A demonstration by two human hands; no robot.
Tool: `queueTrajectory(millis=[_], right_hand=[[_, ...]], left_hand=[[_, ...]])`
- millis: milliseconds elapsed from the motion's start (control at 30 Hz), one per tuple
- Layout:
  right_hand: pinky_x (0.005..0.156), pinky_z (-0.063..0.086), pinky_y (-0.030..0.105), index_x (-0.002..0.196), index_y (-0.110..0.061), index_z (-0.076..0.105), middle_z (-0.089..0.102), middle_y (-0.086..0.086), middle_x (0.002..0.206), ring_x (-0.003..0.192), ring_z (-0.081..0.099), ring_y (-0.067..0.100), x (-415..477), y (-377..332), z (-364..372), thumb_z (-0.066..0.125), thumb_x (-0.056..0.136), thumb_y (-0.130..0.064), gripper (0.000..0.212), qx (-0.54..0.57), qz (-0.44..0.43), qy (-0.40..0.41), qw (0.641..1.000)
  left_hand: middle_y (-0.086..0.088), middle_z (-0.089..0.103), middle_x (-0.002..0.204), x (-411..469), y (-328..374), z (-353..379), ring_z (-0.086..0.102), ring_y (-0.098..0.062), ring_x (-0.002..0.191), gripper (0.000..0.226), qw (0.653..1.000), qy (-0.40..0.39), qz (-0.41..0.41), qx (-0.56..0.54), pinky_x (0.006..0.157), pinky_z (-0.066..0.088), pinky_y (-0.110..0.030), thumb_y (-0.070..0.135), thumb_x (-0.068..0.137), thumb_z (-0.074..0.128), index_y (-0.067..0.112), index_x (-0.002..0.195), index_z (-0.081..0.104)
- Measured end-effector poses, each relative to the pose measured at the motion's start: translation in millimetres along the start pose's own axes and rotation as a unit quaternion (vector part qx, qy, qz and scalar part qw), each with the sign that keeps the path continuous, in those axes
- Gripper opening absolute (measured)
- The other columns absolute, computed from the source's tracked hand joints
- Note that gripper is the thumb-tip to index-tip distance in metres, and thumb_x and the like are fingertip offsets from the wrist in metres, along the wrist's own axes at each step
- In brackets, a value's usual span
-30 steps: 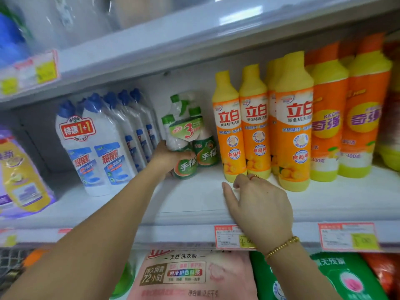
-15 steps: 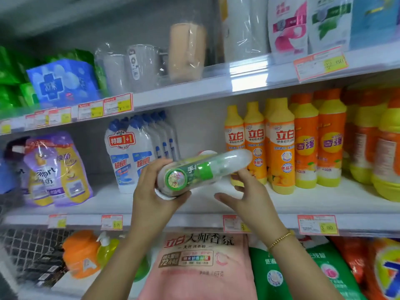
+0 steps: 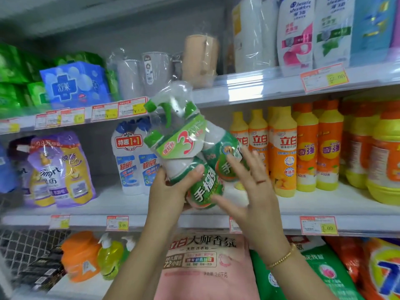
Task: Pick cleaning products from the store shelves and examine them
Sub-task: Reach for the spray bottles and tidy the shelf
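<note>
A shrink-wrapped bundle of green-and-white spray cleaner bottles [image 3: 190, 146] is held up in front of the middle shelf, tilted with its green trigger nozzles toward the upper left. My left hand [image 3: 168, 191] grips the lower bottle from the left, thumb across its label. My right hand [image 3: 249, 189] is spread flat with fingers apart against the bundle's right side, touching the second bottle's label. A gold bracelet [image 3: 281, 258] sits on that wrist.
The middle shelf [image 3: 324, 208] carries white toilet-cleaner bottles [image 3: 134, 161] at left and yellow-orange dish-soap bottles [image 3: 287, 152] at right. Purple refill pouches [image 3: 58, 169] stand far left. Cups and shampoo fill the shelf above; detergent bags [image 3: 205, 263] lie below.
The bundle came off the shelf in my left hand, lay sideways with its base toward me, and now stands tilted label-forward. My right hand rose from the shelf edge to its side.
</note>
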State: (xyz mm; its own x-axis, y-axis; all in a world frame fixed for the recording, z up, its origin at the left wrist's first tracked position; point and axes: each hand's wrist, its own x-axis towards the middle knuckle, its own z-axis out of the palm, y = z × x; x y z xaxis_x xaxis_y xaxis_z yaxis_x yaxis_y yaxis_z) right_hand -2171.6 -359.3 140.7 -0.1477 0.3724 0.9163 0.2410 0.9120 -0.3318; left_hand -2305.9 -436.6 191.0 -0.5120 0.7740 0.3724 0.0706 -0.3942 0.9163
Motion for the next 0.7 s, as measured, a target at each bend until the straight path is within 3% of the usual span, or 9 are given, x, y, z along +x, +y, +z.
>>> queueTrajectory(millis=[100, 233, 333, 400, 467, 533, 633, 700], right_hand=[[0.118, 0.016, 0.04, 0.146, -0.025, 0.028, 0.014, 0.0, 0.158, 0.147, 0.01, 0.025, -16, 0, 11, 0.078, 0.071, -0.034, 0.091, -0.114, -0.114, -0.06, 0.985], [0.118, 0.017, 0.047, 0.144, -0.024, 0.029, 0.026, 0.007, 0.152, 0.144, 0.02, 0.03, -12, -2, 9, 0.081, 0.07, -0.005, 0.093, -0.165, -0.139, 0.037, 0.976], [0.117, 0.021, 0.047, 0.142, -0.022, 0.03, 0.032, 0.009, 0.148, 0.143, 0.023, 0.031, -4, -7, -2, 0.073, 0.078, -0.019, 0.077, -0.133, -0.148, 0.074, 0.977], [0.116, 0.026, 0.042, 0.139, -0.016, 0.034, 0.036, 0.008, 0.146, 0.141, 0.027, 0.027, 0, -13, -12, 0.072, 0.072, -0.028, 0.078, -0.094, -0.124, 0.075, 0.985], [0.106, 0.039, 0.026, 0.137, -0.019, 0.039, 0.045, -0.004, 0.141, 0.133, 0.041, 0.011, 5, -27, -20, 0.081, 0.058, -0.025, 0.089, -0.01, -0.03, 0.079, 0.996], [0.091, 0.047, 0.017, 0.133, -0.023, 0.043, 0.055, -0.018, 0.126, 0.115, 0.054, 0.001, 10, -38, -26, 0.082, 0.054, -0.024, 0.088, 0.153, 0.069, 0.084, 0.982], [0.09, 0.052, 0.03, 0.131, -0.016, 0.047, 0.063, -0.001, 0.121, 0.112, 0.061, 0.017, 14, -38, -32, 0.077, 0.064, -0.03, 0.074, 0.396, 0.146, 0.012, 0.906], [0.087, 0.054, 0.033, 0.13, -0.017, 0.051, 0.064, 0.008, 0.122, 0.113, 0.062, 0.023, 12, -34, -33, 0.08, 0.061, -0.047, 0.081, 0.498, 0.21, -0.027, 0.841]], left_hand=[[0.001, 0.073, 0.102, -5, 10, 5, 0.073, -0.018, 0.083, 0.062, 0.999, -0.012, -0.036, -0.029, 0.053, 0.056, -0.032, 0.041, 0.059, 0.073, 0.028, 0.117, 0.057], [0.002, 0.075, 0.096, -13, 20, 9, 0.073, -0.021, 0.086, 0.054, 0.995, -0.076, -0.066, -0.028, 0.067, 0.06, -0.045, 0.048, 0.064, 0.069, 0.028, 0.113, 0.061], [0.006, 0.072, 0.107, -14, 25, 6, 0.07, -0.018, 0.099, 0.053, 0.992, -0.123, -0.035, 0.014, 0.09, 0.054, -0.045, 0.056, 0.074, 0.069, 0.028, 0.118, 0.06], [0.007, 0.07, 0.114, -11, 28, 2, 0.067, -0.016, 0.105, 0.058, 0.99, -0.138, -0.027, 0.029, 0.101, 0.045, -0.047, 0.065, 0.075, 0.065, 0.03, 0.12, 0.06], [0.007, 0.071, 0.11, -5, 26, -4, 0.066, -0.015, 0.107, 0.057, 0.99, -0.138, -0.029, 0.003, 0.105, 0.042, -0.047, 0.067, 0.074, 0.064, 0.028, 0.115, 0.064], [0.006, 0.07, 0.114, 1, 21, -9, 0.064, -0.017, 0.111, 0.055, 0.99, -0.133, -0.03, -0.024, 0.104, 0.043, -0.046, 0.061, 0.071, 0.07, 0.03, 0.117, 0.065], [0.001, 0.07, 0.112, 10, 11, -19, 0.068, -0.016, 0.101, 0.086, 0.983, -0.154, -0.048, -0.084, 0.084, 0.056, -0.035, 0.047, 0.047, 0.09, 0.021, 0.124, 0.06], [-0.002, 0.073, 0.094, 13, 9, -26, 0.07, -0.014, 0.082, 0.08, 0.969, -0.2, -0.054, -0.137, 0.068, 0.057, -0.028, 0.042, 0.036, 0.095, 0.016, 0.106, 0.068]])
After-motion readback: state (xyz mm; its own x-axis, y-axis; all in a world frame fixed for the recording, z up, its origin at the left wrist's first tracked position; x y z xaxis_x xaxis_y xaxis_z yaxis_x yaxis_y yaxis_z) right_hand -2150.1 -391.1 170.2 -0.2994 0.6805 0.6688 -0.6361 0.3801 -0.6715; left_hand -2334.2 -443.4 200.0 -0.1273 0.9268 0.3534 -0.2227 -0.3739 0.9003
